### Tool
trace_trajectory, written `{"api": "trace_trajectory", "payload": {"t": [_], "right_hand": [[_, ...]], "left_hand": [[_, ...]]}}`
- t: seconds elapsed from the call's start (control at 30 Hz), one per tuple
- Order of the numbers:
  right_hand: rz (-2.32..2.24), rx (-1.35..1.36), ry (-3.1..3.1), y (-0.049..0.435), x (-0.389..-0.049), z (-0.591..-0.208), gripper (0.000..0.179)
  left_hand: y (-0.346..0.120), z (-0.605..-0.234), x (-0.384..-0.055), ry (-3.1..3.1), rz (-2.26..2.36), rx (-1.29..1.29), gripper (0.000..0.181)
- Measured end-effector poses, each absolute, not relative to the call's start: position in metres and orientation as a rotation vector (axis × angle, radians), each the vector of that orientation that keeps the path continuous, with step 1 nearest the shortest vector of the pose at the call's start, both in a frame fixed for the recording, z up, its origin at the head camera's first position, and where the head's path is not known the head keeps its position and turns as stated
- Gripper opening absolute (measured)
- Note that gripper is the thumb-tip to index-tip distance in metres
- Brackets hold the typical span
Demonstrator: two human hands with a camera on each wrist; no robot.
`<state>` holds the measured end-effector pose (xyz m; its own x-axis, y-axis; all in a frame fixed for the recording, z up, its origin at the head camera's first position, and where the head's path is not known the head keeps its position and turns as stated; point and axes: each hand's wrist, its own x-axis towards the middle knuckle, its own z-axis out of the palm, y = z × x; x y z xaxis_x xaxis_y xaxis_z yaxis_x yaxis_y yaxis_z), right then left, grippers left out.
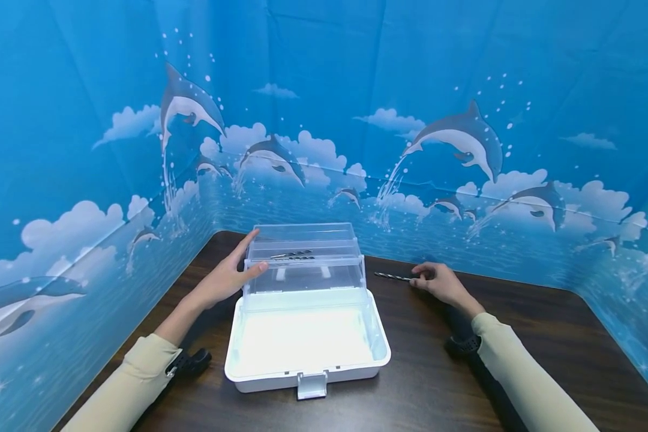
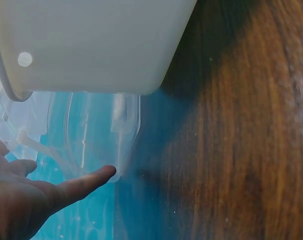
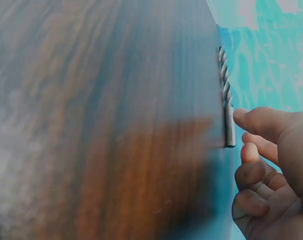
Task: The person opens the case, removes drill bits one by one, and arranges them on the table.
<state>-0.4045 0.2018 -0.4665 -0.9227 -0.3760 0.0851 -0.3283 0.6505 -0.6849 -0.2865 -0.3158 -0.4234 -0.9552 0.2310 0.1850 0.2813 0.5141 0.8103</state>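
A white storage box (image 1: 308, 379) with a clear upper section stands on the table, its lid and trays raised at the back. Two drill bits (image 1: 300, 253) lie in the raised clear tray (image 1: 329, 262). My left hand (image 1: 229, 276) is at the left side of this section, thumb extended near the tray's front; in the left wrist view its fingers reach towards the clear lid (image 2: 101, 135). Another drill bit (image 1: 391, 276) lies on the table right of the box. Beside its plain shank are the loosely bent fingers of my right hand (image 1: 437, 282), the fingertips right at it.
The dark wooden table (image 1: 421, 372) ends at a blue curtain (image 1: 324, 90) printed with dolphins along the back and sides. A white latch (image 1: 311, 386) hangs from the front of the box. Black bands (image 1: 186, 363) sit on both wrists.
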Motion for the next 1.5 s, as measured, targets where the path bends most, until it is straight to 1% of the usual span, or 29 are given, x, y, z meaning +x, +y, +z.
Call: {"api": "trace_trajectory", "payload": {"t": [0.1, 0.23, 0.4, 0.53, 0.67, 0.8, 1.0, 1.27, 1.5], "right_hand": [[-1.157, -0.608, 2.804, 0.194, -0.403, -0.456, 0.027], [-1.202, -0.634, 2.812, 0.176, -0.398, -0.433, 0.031], [-1.195, -0.804, 2.847, 0.149, -0.387, -0.397, 0.034], [-1.197, -0.951, 2.849, 0.127, -0.382, -0.371, 0.029], [-1.179, -1.054, 2.833, 0.105, -0.381, -0.355, 0.027], [-1.164, -1.132, 2.787, 0.084, -0.382, -0.349, 0.027], [-1.127, -1.248, 2.708, 0.056, -0.382, -0.345, 0.022], [-0.931, -1.416, 2.608, 0.020, -0.385, -0.343, 0.022], [-0.868, -1.399, 2.548, -0.002, -0.383, -0.345, 0.022]], "left_hand": [[-0.316, -0.423, -0.287, -2.689, -1.448, -0.458, 0.083], [-0.316, -0.422, -0.288, -2.688, -1.449, -0.453, 0.085], [-0.315, -0.423, -0.292, -2.705, -1.435, -0.443, 0.085], [-0.313, -0.421, -0.293, -2.704, -1.442, -0.445, 0.084], [-0.311, -0.420, -0.293, -2.695, -1.452, -0.452, 0.085], [-0.311, -0.421, -0.293, -2.692, -1.452, -0.460, 0.086], [-0.312, -0.421, -0.291, -2.686, -1.460, -0.461, 0.086], [-0.317, -0.423, -0.289, -2.682, -1.465, -0.452, 0.083], [-0.317, -0.426, -0.288, -2.680, -1.463, -0.458, 0.084]]}}
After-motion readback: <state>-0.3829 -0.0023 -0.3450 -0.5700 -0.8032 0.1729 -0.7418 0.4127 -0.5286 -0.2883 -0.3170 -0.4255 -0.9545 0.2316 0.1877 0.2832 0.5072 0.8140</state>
